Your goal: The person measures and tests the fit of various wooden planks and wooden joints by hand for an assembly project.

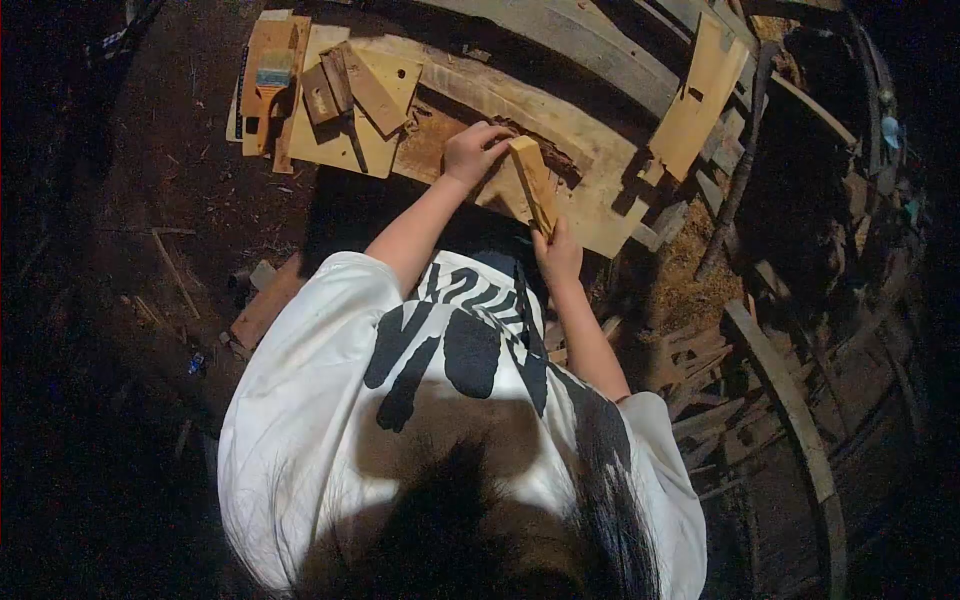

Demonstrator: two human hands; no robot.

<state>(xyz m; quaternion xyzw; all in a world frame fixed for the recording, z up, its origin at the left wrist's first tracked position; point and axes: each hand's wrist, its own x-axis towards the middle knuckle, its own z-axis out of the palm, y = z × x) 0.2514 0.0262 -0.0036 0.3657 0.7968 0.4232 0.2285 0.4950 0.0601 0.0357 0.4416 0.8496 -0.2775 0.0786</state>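
My right hand (558, 256) is closed around the near end of a narrow yellowish wood block (535, 185), which slants up and away over the bench board. Close by the block's far end is my left hand (474, 153), its fingers bent and drawn together. Whether those fingers touch the block or pinch something small is hard to see. Under both hands lies a pale wooden board (598, 218). A rough dark strip of bark or broken wood (553, 157) runs along it just beyond the block.
On the left of the bench, a paintbrush (272, 85) rests on boards. Beside it, brown wooden pieces (365, 90) lie on a pale square panel (395, 160). A yellow plank (700, 95) leans at the right. Scrap wood (785, 400) and sawdust (690, 275) cover the ground there.
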